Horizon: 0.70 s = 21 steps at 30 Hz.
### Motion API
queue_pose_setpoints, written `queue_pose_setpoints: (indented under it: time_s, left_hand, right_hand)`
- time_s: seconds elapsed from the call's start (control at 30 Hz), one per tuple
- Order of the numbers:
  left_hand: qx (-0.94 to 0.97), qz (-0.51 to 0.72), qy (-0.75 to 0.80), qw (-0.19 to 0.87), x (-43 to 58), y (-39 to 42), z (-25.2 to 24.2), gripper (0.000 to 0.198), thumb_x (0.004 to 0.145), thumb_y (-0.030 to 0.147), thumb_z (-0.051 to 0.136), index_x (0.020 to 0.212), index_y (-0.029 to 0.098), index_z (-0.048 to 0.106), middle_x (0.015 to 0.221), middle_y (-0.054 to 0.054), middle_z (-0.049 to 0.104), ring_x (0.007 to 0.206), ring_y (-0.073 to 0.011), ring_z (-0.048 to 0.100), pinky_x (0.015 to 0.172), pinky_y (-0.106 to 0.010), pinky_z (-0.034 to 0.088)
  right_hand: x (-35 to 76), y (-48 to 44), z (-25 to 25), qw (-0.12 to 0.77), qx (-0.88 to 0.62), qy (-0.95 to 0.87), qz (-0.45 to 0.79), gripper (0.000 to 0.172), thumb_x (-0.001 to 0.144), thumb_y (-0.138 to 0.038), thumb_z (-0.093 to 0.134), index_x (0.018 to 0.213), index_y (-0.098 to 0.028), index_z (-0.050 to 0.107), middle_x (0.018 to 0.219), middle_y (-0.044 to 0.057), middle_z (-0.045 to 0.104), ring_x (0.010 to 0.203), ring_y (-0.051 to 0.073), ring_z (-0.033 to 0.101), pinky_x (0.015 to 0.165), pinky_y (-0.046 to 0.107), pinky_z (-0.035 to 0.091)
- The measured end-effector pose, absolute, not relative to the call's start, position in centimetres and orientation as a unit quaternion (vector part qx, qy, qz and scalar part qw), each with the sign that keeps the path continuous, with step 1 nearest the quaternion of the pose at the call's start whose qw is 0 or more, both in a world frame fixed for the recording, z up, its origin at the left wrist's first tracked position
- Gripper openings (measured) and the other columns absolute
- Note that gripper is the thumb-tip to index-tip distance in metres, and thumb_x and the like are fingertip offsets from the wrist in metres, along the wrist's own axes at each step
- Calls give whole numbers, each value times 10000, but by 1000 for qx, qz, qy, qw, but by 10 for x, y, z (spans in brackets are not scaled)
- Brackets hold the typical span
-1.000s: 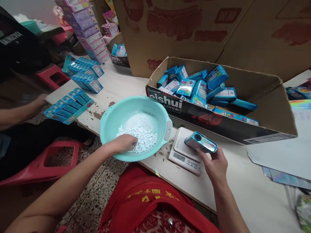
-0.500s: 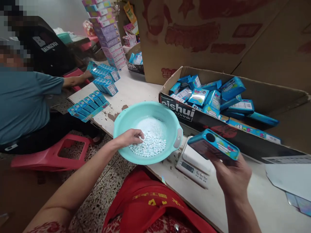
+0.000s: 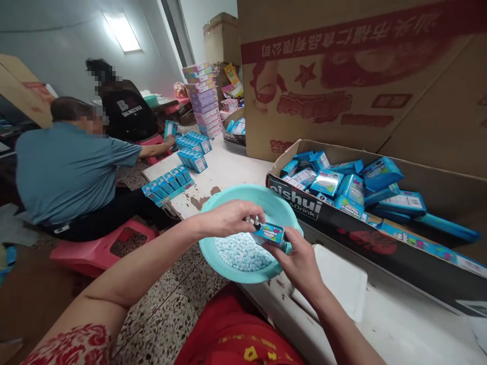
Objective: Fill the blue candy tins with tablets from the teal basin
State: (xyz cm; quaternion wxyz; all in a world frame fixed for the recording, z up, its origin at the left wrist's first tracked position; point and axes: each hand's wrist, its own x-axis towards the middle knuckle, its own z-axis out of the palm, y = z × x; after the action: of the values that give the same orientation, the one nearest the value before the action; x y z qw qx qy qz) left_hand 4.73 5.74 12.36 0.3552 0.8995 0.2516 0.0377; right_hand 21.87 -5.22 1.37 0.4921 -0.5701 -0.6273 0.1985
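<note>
Right hand [image 3: 301, 259] partly covering box [image 3: 271, 233], scale [image 3: 342, 279] part-hidden

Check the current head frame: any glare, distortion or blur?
Head view: the light panel is blown out white; a glossy blue box in the cardboard carton carries glare; the carton looks stretched rightward, like wide-angle distortion; larger lettering on the CARAMELO box in the right hand is slightly soft yet readable.

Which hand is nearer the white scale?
Right. The right hand, holding a blue box, is just left of the scale; the left hand is farther left, over the basin.
</note>
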Motion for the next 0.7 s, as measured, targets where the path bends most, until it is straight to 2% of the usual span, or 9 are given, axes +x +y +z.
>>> queue_pose_setpoints:
  time_s: [0.2,0.47,0.5,0.57,0.63,0.7]
  left_hand:
    - [898,77,233,365,43,63,108,226,778,151,542,988,179,622,928,-27,618,856,-159,547,794,-291,419]
    - [849,92,308,419,26,65,108,196,865,295,512,982,181,619,826,-16,628,761,-149,564,705,-280,461]
    - [852,85,324,402,21,64,105,221,869,319,517,1016,186,614,869,-27,642,801,-164,583,741,-301,475]
    - [871,70,336,352,13,61,97,344,866,362,553,1180,221,568,1094,-61,642,994,-211,589,869,-357,477]
    - [892,78,317,313,11,56,86,527,862,393,586,1354,276,438,1345,-74,526,1214,-242,490,999,-397,424]
    - [904,91,281,308,16,51,76,542,881,400,574,1385,304,398,1392,-56,490,1265,-232,452,1037,-384,402]
  right_hand:
    - [214,-49,8,483,-583,-617,214,219,829,-431,646,861,-214,632,824,19,617,721,193,545,674,294,423]
    - [215,-43,3,491,-584,-586,271,211,785,-390,695,882,-209,646,835,10,622,739,192,540,684,290,415]
    - [217,-43,2,495,-584,-581,275,215,781,-394,699,869,-206,644,821,9,618,734,192,537,676,288,412]
    - [218,-42,1,507,-588,-569,272,219,780,-402,700,840,-201,638,794,8,610,725,192,533,659,283,407]
    - [213,-41,0,517,-580,-571,263,206,784,-388,701,824,-198,632,798,11,614,731,190,538,663,283,414]
    - [206,-38,1,521,-556,-592,262,186,795,-368,701,829,-199,630,820,14,624,748,187,552,681,285,428]
